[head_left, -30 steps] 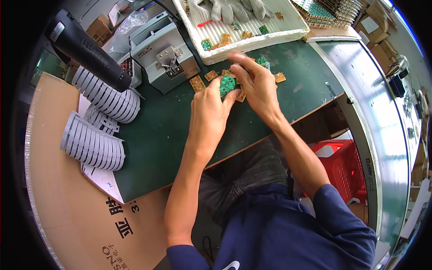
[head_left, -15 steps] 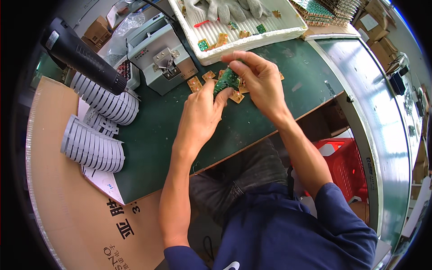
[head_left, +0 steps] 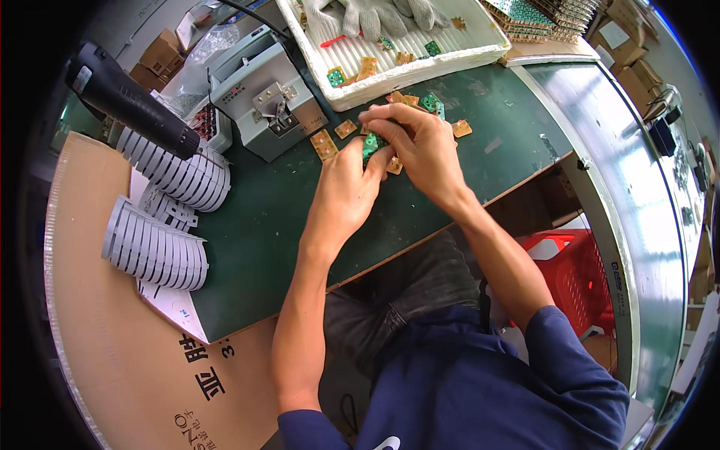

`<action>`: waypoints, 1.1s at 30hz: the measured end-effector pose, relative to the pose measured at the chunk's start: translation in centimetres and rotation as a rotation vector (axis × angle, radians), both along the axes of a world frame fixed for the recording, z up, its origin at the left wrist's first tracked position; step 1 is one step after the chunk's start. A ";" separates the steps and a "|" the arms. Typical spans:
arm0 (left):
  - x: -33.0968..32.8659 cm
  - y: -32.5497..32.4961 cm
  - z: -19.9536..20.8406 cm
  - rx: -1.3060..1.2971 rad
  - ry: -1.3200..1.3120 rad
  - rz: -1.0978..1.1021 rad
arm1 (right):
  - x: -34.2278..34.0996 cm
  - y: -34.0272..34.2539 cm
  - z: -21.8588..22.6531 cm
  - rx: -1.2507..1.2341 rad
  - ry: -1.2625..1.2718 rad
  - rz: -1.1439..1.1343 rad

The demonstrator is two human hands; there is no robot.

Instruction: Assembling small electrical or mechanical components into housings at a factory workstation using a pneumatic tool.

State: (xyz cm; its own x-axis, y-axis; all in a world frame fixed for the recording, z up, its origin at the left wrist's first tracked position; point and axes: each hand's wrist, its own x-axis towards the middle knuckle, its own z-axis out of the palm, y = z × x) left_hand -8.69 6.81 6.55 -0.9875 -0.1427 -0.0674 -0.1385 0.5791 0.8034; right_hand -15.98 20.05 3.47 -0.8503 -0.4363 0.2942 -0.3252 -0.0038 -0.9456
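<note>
Between my hands, over the green worktop (head_left: 259, 229), is a small green circuit board (head_left: 370, 144). My left hand (head_left: 346, 186) is closed on its near edge, thumb and fingers pinching it. My right hand (head_left: 420, 146) bends over the board's far end with its fingers closed on it; they hide much of the board. Around and beyond the hands lie several loose boards, among them a tan one (head_left: 324, 145) left of my left hand, another tan one (head_left: 461, 128) right of my right hand, and a green one (head_left: 431, 102) just beyond.
A grey bench machine (head_left: 274, 105) stands at the far left, beside a black cylindrical tool (head_left: 131, 101). White slotted strips (head_left: 157, 244) curve at the left edge. A white foam tray (head_left: 420, 71) with gloves (head_left: 375, 19) and boards is at the back. A red crate (head_left: 574, 277) sits below right.
Both hands have come closer together around the green board, which is turned and more covered. My right hand has shifted left and slightly nearer, uncovering loose boards beyond it.
</note>
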 end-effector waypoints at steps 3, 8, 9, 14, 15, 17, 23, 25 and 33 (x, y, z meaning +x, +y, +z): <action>-0.4 0.5 0.4 0.018 0.053 0.011 | -0.9 -0.1 -1.1 -0.022 0.184 -0.223; -0.8 -1.3 -0.6 0.130 0.087 -0.075 | 0.1 -0.2 0.4 0.042 0.221 -0.113; -0.8 -1.4 -0.5 0.222 0.029 -0.101 | 0.6 0.6 1.7 0.160 0.039 0.099; -0.9 -0.6 -0.7 0.272 0.188 -0.129 | 0.3 0.6 0.9 -0.067 -0.124 0.125; -0.6 -0.7 -0.5 0.193 0.107 -0.075 | 0.5 0.3 0.9 -0.062 -0.127 0.105; -0.3 -0.4 0.6 0.116 0.055 -0.071 | 1.1 0.2 1.5 -0.055 -0.127 0.081; -0.8 0.3 1.0 0.085 -0.020 -0.097 | -0.4 -0.6 -0.1 0.029 0.383 -0.378; -0.9 0.0 0.8 0.099 0.000 -0.079 | 0.3 -0.1 0.2 0.003 0.303 -0.335; -0.6 0.3 0.3 0.132 0.024 -0.045 | 0.0 0.8 0.2 0.109 0.045 0.075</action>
